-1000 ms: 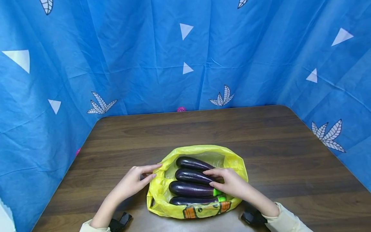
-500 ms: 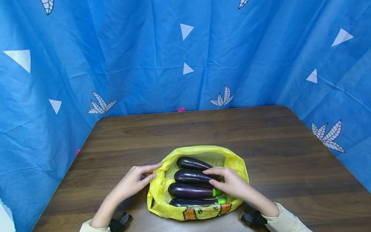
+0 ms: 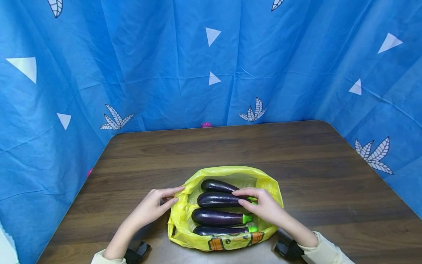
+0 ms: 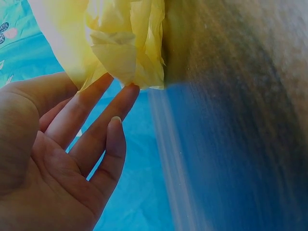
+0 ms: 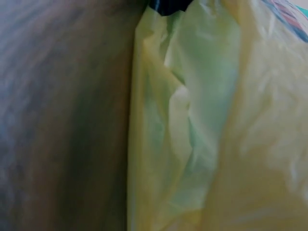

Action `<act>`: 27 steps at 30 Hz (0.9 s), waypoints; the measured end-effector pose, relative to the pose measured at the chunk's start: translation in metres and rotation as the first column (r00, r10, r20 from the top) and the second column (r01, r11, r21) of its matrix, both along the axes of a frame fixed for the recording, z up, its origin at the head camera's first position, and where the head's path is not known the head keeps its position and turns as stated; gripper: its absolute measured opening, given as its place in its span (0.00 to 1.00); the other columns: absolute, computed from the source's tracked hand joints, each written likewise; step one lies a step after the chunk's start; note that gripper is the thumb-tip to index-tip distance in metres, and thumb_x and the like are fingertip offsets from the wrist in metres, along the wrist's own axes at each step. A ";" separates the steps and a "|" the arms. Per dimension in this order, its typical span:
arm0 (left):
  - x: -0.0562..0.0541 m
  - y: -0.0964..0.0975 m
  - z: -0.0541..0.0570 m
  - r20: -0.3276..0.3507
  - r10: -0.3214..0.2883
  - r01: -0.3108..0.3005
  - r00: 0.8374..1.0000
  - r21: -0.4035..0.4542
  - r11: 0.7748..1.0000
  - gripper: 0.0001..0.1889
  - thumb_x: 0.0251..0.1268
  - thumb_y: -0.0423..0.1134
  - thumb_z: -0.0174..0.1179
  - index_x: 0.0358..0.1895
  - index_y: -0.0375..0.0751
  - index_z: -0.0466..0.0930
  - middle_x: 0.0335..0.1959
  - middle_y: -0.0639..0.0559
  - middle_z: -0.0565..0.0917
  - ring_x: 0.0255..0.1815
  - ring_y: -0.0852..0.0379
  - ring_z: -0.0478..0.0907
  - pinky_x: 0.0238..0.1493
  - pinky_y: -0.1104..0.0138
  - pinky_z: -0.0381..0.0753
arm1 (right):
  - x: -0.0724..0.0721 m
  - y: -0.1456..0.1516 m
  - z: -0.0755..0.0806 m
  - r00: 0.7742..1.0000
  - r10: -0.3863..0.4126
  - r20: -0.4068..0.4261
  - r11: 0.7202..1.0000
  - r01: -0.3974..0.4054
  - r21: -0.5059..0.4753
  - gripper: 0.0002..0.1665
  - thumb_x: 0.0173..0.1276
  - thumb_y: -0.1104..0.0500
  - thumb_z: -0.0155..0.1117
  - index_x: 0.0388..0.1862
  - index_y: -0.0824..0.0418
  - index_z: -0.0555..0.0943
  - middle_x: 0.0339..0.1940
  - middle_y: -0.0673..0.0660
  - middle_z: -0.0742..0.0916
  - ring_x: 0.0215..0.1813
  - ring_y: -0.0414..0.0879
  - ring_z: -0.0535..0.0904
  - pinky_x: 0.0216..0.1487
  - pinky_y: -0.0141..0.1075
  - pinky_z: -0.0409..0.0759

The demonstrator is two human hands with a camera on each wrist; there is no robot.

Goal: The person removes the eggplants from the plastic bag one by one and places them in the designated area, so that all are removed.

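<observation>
A yellow plastic bag [image 3: 194,238] lies with its mouth wide on the table, its rim rolled outward. Several dark purple eggplants lie side by side in it, green stems to the right. My left hand [image 3: 150,207] pinches the bag's left rim between thumb and fingers; the left wrist view shows the crumpled yellow film [image 4: 115,53] at the fingertips. Inside the bag, my right hand [image 3: 263,207] grips the second eggplant [image 3: 214,200] from the back near its stem end. Only bag film [image 5: 183,125] and a bit of dark strap show in the right wrist view.
The brown wooden table [image 3: 158,150] stretches out behind and to both sides of the bag. A blue patterned curtain [image 3: 148,55] hangs behind it and along its sides. Black devices [image 3: 141,251] are strapped at both wrists.
My right hand has shifted slightly back and right, and the gripped eggplant's angle has changed a little, with more of its green stem showing. The left hand stays at the rim.
</observation>
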State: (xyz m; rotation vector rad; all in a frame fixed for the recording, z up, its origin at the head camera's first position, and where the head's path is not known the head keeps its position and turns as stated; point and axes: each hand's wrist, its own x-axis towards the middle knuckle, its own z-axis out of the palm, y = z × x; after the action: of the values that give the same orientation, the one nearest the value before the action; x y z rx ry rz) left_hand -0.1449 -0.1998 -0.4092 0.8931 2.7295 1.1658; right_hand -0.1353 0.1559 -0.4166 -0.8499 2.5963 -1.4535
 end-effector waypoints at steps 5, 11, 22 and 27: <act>0.000 0.000 0.000 0.010 -0.003 0.003 1.000 -0.002 1.000 0.18 0.67 0.36 0.57 0.59 0.40 0.77 0.55 0.49 0.78 0.36 0.65 0.77 0.35 0.68 0.77 | 0.000 0.001 0.002 1.000 -0.008 0.021 0.999 0.008 -0.037 0.15 0.68 0.57 0.61 0.51 0.59 0.82 0.49 0.51 0.84 0.53 0.47 0.77 0.52 0.42 0.73; 0.000 0.001 0.000 0.008 -0.001 0.001 1.000 0.002 1.000 0.18 0.66 0.34 0.57 0.59 0.40 0.77 0.55 0.49 0.79 0.32 0.65 0.76 0.32 0.68 0.77 | 0.000 0.002 0.008 0.996 -0.014 0.092 0.996 0.022 -0.087 0.15 0.69 0.57 0.60 0.52 0.59 0.82 0.50 0.52 0.84 0.53 0.48 0.77 0.50 0.38 0.74; 0.000 0.002 0.000 0.012 0.007 -0.007 1.000 -0.002 1.000 0.18 0.66 0.33 0.57 0.58 0.40 0.77 0.54 0.49 0.79 0.35 0.65 0.77 0.34 0.67 0.77 | 0.002 0.007 0.024 0.991 0.015 0.130 0.988 0.006 -0.156 0.16 0.70 0.59 0.58 0.53 0.61 0.81 0.51 0.54 0.83 0.53 0.47 0.76 0.47 0.37 0.76; 0.000 0.002 0.000 0.026 0.012 -0.011 1.000 -0.010 1.000 0.18 0.66 0.34 0.57 0.58 0.40 0.77 0.53 0.49 0.79 0.36 0.65 0.77 0.35 0.68 0.77 | 0.002 0.012 0.032 0.993 -0.004 0.116 0.986 0.023 -0.165 0.15 0.69 0.59 0.58 0.53 0.61 0.82 0.50 0.55 0.83 0.51 0.44 0.77 0.42 0.35 0.77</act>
State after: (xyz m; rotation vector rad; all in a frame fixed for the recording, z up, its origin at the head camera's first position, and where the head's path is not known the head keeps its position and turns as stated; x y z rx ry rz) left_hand -0.1446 -0.1976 -0.4093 0.8566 2.7213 1.1566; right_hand -0.1335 0.1681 -0.3843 -0.7398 2.4304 -1.6886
